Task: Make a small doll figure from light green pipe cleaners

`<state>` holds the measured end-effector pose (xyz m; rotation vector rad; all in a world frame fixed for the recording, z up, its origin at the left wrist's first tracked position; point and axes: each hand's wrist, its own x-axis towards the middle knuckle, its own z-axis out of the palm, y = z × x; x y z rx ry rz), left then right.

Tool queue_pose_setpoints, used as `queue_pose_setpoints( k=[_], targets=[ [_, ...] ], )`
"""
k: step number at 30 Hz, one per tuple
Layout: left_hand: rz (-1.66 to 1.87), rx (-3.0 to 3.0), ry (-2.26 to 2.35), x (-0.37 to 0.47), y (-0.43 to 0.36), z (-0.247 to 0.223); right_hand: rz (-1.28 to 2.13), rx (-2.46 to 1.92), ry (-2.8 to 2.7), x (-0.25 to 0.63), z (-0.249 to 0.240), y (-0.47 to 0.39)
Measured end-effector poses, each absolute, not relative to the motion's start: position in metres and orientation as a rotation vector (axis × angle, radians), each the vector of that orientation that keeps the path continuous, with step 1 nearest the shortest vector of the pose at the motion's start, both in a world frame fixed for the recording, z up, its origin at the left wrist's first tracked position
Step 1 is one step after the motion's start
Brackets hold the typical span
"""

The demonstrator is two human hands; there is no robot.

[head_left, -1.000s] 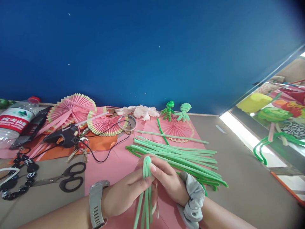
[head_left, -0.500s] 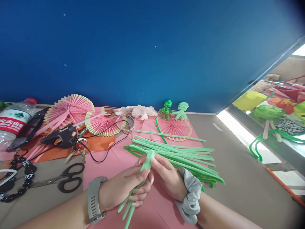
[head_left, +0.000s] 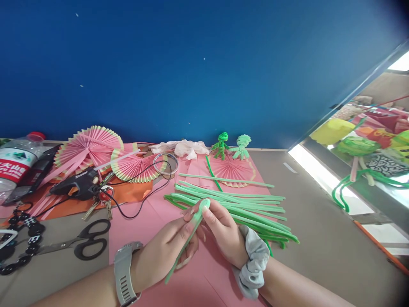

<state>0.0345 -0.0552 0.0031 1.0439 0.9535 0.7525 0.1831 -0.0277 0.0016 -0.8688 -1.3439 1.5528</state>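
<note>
Light green pipe cleaners (head_left: pixel 197 218), bent or bundled at the top, are pinched between my two hands. My left hand (head_left: pixel 171 241) grips them lower down, and their ends stick out below its fingers. With thumb and fingertips, my right hand (head_left: pixel 223 230) holds the rounded top end. A pile of green pipe cleaners (head_left: pixel 255 205) lies just behind my hands on pink paper (head_left: pixel 143 238). Farther back stand a dark green twisted pipe-cleaner figure (head_left: pixel 221 146) and a light green one (head_left: pixel 242 147), beside a folded pink paper fan (head_left: pixel 234 172).
To the left lie black-handled scissors (head_left: pixel 92 241), a beaded strap (head_left: pixel 33 232), keys (head_left: pixel 107 196), a black glue gun (head_left: pixel 79 183) with its cord, and a bottle (head_left: pixel 17 160). Paper fans (head_left: pixel 89 147), a tape ring (head_left: pixel 169 164) and crumpled white tissue (head_left: pixel 191 148) sit before the blue partition (head_left: pixel 191 76).
My hands have turned the pipe cleaners; their lower ends now show as a narrow strip rather than several spread strands. The view has shifted slightly.
</note>
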Motion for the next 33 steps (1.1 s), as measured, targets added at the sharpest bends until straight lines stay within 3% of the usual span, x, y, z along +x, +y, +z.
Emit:
queue_pose_setpoints(
  k=[10,16,33],
  targets=[
    [0.598,0.901,0.685,0.030,-0.048,0.006,1.458,-0.980,-1.319,0.185,-0.009,-0.024],
    [0.638,0.980,0.778,0.031,-0.049,0.002,1.567,-0.895,-1.176,0.182,-0.012,-0.026],
    [0.609,0.932,0.686,0.031,-0.045,-0.005,1.458,-1.013,-1.244,0.185,-0.015,-0.025]
  ],
)
